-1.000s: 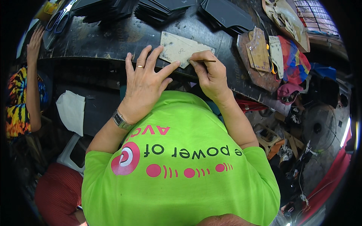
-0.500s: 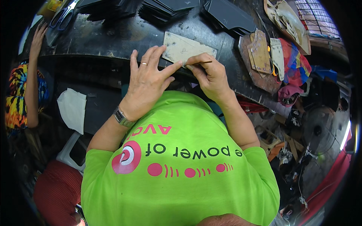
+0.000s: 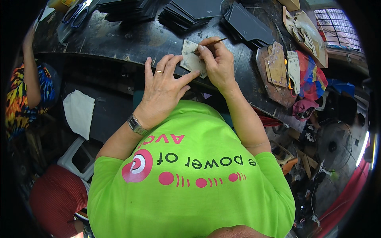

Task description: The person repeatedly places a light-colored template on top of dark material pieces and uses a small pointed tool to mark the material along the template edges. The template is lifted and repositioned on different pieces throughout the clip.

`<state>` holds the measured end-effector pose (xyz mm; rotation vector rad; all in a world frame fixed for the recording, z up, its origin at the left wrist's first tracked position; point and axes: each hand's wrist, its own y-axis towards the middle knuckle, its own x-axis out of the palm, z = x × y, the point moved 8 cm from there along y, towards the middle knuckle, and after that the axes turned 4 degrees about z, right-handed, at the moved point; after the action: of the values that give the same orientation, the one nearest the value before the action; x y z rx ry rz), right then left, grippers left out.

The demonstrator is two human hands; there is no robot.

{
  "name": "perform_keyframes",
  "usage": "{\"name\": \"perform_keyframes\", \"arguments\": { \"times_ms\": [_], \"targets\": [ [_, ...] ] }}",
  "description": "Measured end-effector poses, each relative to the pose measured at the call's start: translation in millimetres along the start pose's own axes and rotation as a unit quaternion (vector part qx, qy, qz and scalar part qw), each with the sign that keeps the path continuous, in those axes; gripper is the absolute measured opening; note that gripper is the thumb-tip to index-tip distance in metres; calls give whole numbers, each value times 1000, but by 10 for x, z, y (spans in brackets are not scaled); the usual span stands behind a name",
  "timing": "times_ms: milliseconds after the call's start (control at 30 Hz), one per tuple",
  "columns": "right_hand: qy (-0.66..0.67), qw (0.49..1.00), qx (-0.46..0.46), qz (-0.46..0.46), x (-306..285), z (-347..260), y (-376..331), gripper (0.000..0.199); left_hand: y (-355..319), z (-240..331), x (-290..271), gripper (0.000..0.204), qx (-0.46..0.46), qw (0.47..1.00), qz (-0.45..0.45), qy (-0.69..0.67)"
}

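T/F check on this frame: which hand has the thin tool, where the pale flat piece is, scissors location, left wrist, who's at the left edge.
1. The right hand holds a thin stick-like tool. True.
2. The left hand rests flat in the person's lap. False: its fingers touch the pale flat piece on the dark workbench.
3. A pair of scissors lies at the bench's far left. True.
4. The left wrist is bare. False: it wears a wristwatch.
5. Another person's patterned sleeve shows at the left edge. True.

Pale worn card piece flat on dark bench; thin stick, perhaps brush, angled across it.
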<state>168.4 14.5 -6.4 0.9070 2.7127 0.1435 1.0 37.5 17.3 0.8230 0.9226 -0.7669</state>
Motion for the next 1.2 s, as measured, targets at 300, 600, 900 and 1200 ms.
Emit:
{"name": "perform_keyframes", "arguments": {
  "times_ms": [300, 600, 900, 1200],
  "targets": [
    [-13, 998, 32, -48, 55, -29, 119, 7, 29, -21, 18, 50, 9, 1000, -7, -11],
    [-174, 951, -256, 0, 247, -279, 92, 7, 5, -11, 15, 51, 11, 1000, -3, -9],
    [103, 987, 51, -110, 147, 117, 156, 10, -3, -22, 32, 51, -2, 1000, -10, -19],
    [-25, 971, -143, -192, 160, -174, 134, 9, -12, -2, 45, 53, 17, 1000, -7, -7]
  ]
}}
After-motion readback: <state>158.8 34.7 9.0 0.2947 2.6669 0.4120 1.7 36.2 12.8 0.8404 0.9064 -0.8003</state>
